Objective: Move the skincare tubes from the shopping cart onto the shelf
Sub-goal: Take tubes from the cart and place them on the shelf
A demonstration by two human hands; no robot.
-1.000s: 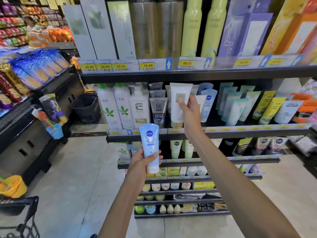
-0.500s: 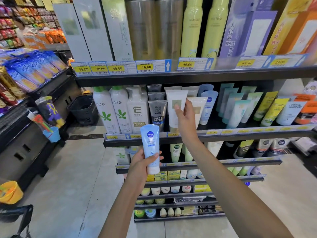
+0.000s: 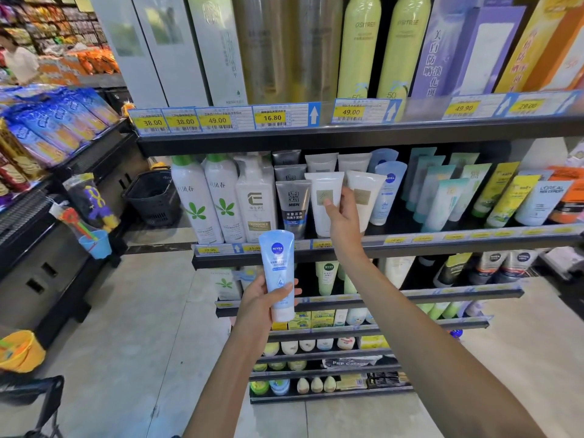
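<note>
My right hand [image 3: 345, 219] reaches up to the second shelf [image 3: 442, 245] and grips a white tube with a beige label [image 3: 322, 213], thumb on its front. That tube stands cap down on the shelf, between a grey MEN tube [image 3: 292, 207] and another white tube [image 3: 366, 197]. Lower down, in front of the shelf edge, my left hand [image 3: 260, 303] holds a pale blue Nivea tube [image 3: 279, 273] upright, cap down. More blue Nivea tubes [image 3: 387, 191] stand further right on the shelf.
White pump bottles [image 3: 221, 200] fill the shelf's left end, green and yellow tubes [image 3: 474, 197] its right. Tall boxes and cans stand on the top shelf [image 3: 347, 131]. The shopping cart corner [image 3: 28, 396] shows at bottom left. A black basket [image 3: 151, 197] sits on the floor behind.
My right hand has lowered the white tube from above the row down into the front of the shelf. The left hand has kept the blue tube in about the same place.
</note>
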